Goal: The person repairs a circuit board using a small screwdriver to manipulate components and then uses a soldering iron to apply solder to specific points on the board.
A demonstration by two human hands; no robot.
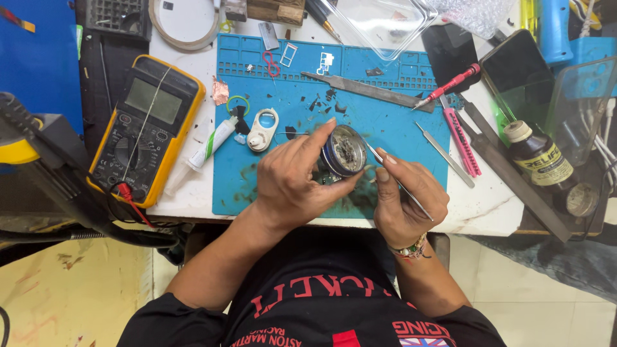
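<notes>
small circuit board (324,177) mostly hidden beneath left hand (292,183), tweezers (402,186) tips hidden behind round tin (345,150)

A single head-worn camera looks almost straight down from above the person's chest, close over the near edge of the blue work mat (302,83). The bench runs left to right, its far clutter cropped at the top.

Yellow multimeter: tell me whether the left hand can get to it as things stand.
Probably not right away: the left hand is gripping the round tin. The path left across the blue mat to the yellow multimeter looks open, apart from a syringe.
</notes>
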